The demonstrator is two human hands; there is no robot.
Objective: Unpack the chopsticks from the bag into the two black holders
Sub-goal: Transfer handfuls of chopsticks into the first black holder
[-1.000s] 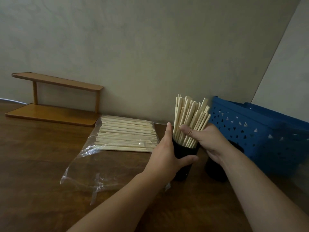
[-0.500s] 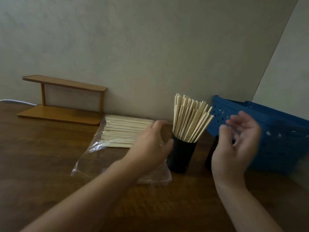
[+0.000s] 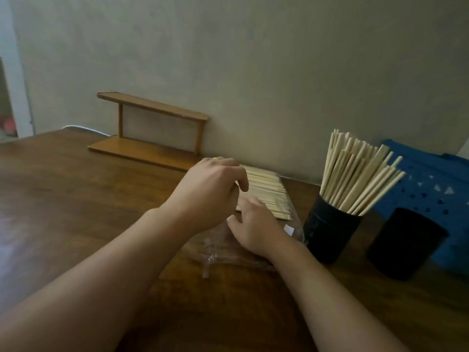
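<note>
The blue basket (image 3: 429, 181) is cut off at the right edge, and the second black holder (image 3: 406, 243) before it is too dark to see inside. The clear bag (image 3: 291, 224) of chopsticks (image 3: 266, 191) lies partly hidden beneath both hands, left of the filled black holder (image 3: 330, 228). The left hand (image 3: 210, 191) curls over the pack's end and the right hand (image 3: 256, 224) lies on the plastic, their grips unclear.

No text, brand or number can be read anywhere: the small white label (image 3: 289, 230) on the clear bag (image 3: 253, 252) (the one spot that might carry print) shows only as a blank, blurred patch.
</note>
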